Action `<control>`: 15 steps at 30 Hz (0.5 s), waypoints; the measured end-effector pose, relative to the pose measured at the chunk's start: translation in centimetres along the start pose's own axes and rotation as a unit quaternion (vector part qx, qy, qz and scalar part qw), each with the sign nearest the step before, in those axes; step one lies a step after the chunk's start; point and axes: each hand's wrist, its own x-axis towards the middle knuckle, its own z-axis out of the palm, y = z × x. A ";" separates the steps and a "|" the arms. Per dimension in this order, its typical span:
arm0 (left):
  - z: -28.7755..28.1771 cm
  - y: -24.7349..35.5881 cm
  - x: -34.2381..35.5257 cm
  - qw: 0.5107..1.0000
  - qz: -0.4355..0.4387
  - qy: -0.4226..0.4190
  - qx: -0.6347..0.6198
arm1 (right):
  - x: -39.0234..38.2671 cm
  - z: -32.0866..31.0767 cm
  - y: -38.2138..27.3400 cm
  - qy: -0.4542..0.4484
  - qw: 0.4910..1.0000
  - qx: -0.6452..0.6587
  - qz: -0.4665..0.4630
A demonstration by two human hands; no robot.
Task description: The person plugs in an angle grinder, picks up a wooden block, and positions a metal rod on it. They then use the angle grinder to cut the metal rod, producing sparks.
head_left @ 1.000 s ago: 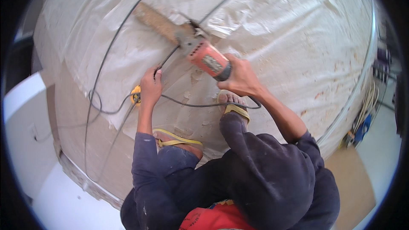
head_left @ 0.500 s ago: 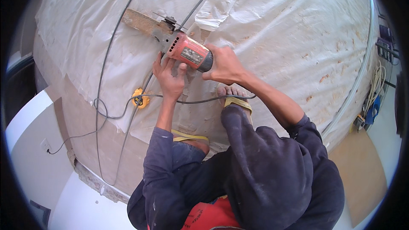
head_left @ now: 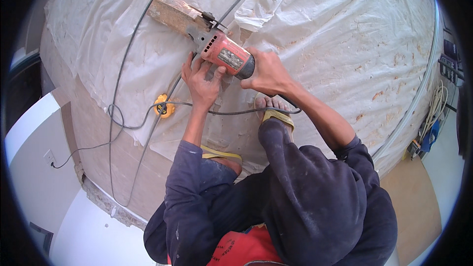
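A red and grey angle grinder (head_left: 227,56) lies tilted over the plastic-covered floor. Its thin disc (head_left: 212,20) throws orange sparks toward the far left, above a worn, dusty brown board (head_left: 170,17). My right hand (head_left: 270,73) is closed around the grinder's dark rear end. Against the tool's near side, my left hand (head_left: 203,83) steadies it with thumb and bent fingers; the fingertips partly disappear beside the body. What the disc touches is too small to make out.
Dark cable (head_left: 117,69) loops across the sheet (head_left: 335,44) and past my sandalled foot (head_left: 276,111). A yellow tape measure (head_left: 164,106) lies left of my left wrist. A wall socket (head_left: 50,157) is at left. Coiled cord (head_left: 433,108) and a tan panel (head_left: 411,207) are at right.
Sparks now fly from the disc where there were none. The grinder and both hands appear slightly farther right in the picture, as the whole view shifts a little.
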 end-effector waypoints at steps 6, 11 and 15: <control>0.2 -0.2 -0.1 1.000 0.006 0.002 0.000 | -0.1 0.0 0.0 0.004 1.000 -0.008 0.002; -0.7 -0.2 0.2 0.998 -0.004 0.046 -0.045 | 0.0 -0.1 -0.8 0.007 1.000 0.002 0.002; -2.5 -1.8 0.4 0.989 -0.064 0.134 0.020 | 0.0 -0.3 -1.0 0.006 1.000 -0.011 -0.001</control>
